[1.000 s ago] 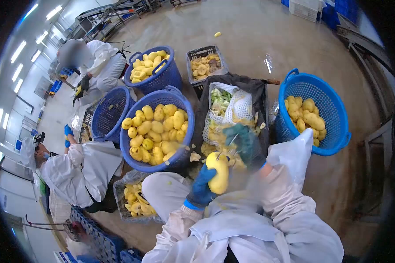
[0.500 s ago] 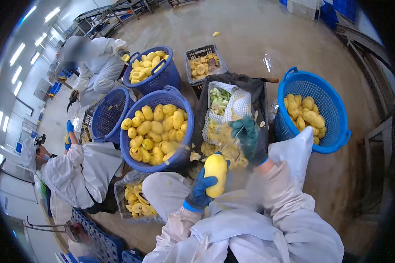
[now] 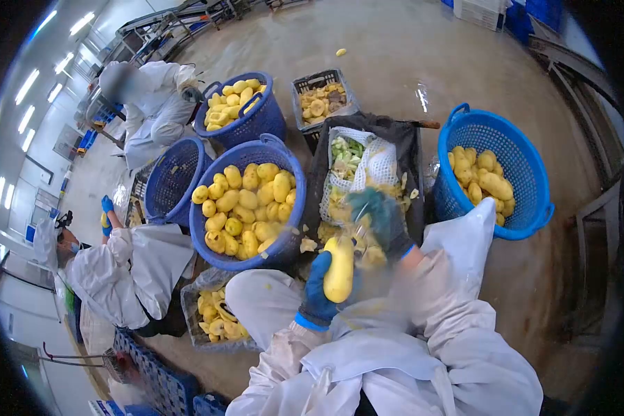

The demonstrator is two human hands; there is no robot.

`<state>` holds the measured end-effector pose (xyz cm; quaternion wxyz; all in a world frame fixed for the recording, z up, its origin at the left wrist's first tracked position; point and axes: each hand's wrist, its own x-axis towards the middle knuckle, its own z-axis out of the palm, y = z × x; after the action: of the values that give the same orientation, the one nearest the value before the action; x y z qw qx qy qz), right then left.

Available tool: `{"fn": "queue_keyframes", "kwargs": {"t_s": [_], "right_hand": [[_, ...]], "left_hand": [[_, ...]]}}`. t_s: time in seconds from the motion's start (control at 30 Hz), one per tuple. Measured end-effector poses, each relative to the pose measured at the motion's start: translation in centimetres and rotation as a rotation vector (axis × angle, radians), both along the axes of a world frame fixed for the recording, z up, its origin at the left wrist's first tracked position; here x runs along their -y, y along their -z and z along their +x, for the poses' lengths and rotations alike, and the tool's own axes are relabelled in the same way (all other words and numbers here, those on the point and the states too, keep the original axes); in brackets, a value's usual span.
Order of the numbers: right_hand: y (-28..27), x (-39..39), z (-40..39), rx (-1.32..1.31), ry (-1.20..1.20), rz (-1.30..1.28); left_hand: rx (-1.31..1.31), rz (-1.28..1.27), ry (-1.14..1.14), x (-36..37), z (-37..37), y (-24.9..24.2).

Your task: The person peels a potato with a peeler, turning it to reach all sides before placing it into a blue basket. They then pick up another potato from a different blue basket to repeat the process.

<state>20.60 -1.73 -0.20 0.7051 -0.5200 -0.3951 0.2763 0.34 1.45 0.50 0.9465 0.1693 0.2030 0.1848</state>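
Note:
My left hand, in a blue glove, is closed around a smooth, yellow, oblong fruit, holding it upright above my lap. Just beyond and to the right of the fruit is my right hand in a green glove, smeared by motion. Its fingers look curled, but whatever they hold cannot be made out. Both hands are over the near end of a dark-lined crate containing yellow peelings, a white net and green scraps.
A purple basket of yellow fruit stands left, with another full basket and a purple basket behind. At right is a blue basket of fruit. Scrap crates stand nearby. Two people in white sit at left.
The fruit and my left hand have shifted slightly left and up. My right hand has moved left, closer to the fruit, and turned.

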Motion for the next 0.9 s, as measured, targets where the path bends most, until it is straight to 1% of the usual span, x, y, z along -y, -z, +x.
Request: {"fn": "queue_keyframes", "kwargs": {"t_s": [0.03,0.07,0.1,0.13,0.17,0.2,0.23,0.3,0.33,0.37,0.43,0.47,0.53,0.57,0.6,0.63,0.67,0.7,0.77,0.8,0.87,0.9], "right_hand": [[2.4,-0.7,1.4,-0.014,0.106,0.051],[4.9,-1.4,2.8,-0.024,0.213,0.099],[4.8,-1.5,2.5,-0.274,-0.002,0.156],[4.5,-1.0,1.3,-0.526,-0.220,0.202],[4.3,-0.5,-0.3,-0.778,-0.437,0.245],[1.9,0.2,-2.3,-0.605,-0.380,0.135],[-0.6,0.8,-4.2,-0.432,-0.326,0.022],[2.0,-0.6,-1.8,0.009,0.012,0.158],[3.3,-0.7,0.9,0.241,0.194,0.036],[2.6,-0.1,1.5,0.123,0.275,0.036],[-0.7,0.5,-0.6,-0.066,0.116,0.123],[-0.5,0.4,-2.1,-0.004,-0.016,0.203],[-3.2,1.0,-4.3,-0.393,-0.303,-0.009],[-1.7,0.8,-2.9,-0.154,-0.096,-0.008],[0.9,0.3,-0.2,0.087,0.106,-0.004],[2.3,-0.2,1.6,0.333,0.303,0.006],[1.1,0.4,1.9,0.123,0.345,0.058],[0.1,0.6,1.6,0.036,0.301,0.085],[-0.8,1.6,0.4,-0.138,0.221,0.121],[0.2,1.3,-0.8,-0.110,0.209,0.161],[-1.0,1.2,-3.7,-0.292,0.112,0.117],[-1.5,1.2,-4.5,-0.385,0.061,0.096]], "left_hand": [[0.052,-0.100,0.038,-0.6,-0.8,1.3],[0.024,-0.068,0.008,-0.1,-0.7,-0.9],[-0.003,-0.039,-0.022,0.1,-0.5,-2.1],[0.037,-0.090,-0.008,0.0,-0.4,-2.1],[-0.039,0.262,-0.078,0.6,-0.2,-1.8],[-0.116,0.618,-0.145,1.3,0.1,-1.5],[-0.083,0.431,-0.131,1.2,0.1,-1.8],[-0.036,0.037,-0.145,0.9,0.1,-2.3],[-0.047,0.170,-0.057,0.4,-0.5,-1.2],[-0.001,0.124,-0.050,0.2,-0.5,-1.5],[0.089,0.030,-0.032,-0.2,-0.3,-2.1],[0.017,0.415,-0.093,0.5,0.0,-2.1],[-0.176,0.959,-0.205,1.7,1.0,-2.6],[-0.305,1.112,-0.257,2.4,1.3,-3.1],[-0.315,0.966,-0.270,2.1,1.3,-3.2],[-0.322,0.818,-0.293,1.9,1.3,-3.2],[-0.199,0.374,-0.260,0.8,1.0,-2.8],[-0.073,-0.074,-0.213,-0.1,0.7,-2.3],[-0.086,-0.073,-0.208,-0.9,0.7,-1.3],[-0.066,-0.075,-0.217,-1.2,1.2,-0.8],[-0.015,-0.095,-0.203,-1.9,2.2,0.3],[-0.018,-0.049,-0.241,-1.7,2.6,0.1]]}}
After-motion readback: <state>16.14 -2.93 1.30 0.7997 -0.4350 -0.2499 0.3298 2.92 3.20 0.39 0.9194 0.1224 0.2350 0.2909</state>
